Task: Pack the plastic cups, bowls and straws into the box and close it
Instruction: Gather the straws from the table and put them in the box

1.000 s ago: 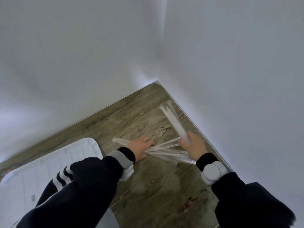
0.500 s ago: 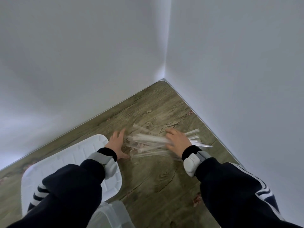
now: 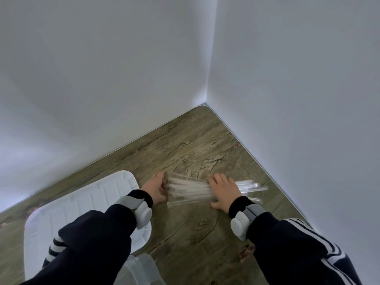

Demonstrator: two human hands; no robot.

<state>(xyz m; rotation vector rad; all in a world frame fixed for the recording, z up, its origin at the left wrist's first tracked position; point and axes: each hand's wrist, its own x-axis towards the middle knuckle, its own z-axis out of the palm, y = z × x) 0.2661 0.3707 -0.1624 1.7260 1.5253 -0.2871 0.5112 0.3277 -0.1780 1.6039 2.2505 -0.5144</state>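
Several clear plastic straws (image 3: 191, 188) lie bunched on the wooden table (image 3: 195, 233), roughly level left to right. My left hand (image 3: 155, 187) presses against their left ends, fingers curled. My right hand (image 3: 223, 190) lies over the bundle near its right part, fingers wrapped on it, and the straw tips stick out past it to the right. A white box lid (image 3: 82, 206) lies flat at the left, partly under my left sleeve. A corner of the translucent box (image 3: 141, 268) shows at the bottom edge. No cups or bowls are in view.
White walls (image 3: 287, 99) meet in a corner right behind the table, so its far and right edges run along them. Bare wood shows behind the straws and between my arms.
The scattered, crossed straws have been gathered into one level bundle. My right hand came down from holding some upright and now lies over them; my left hand moved to their left ends.
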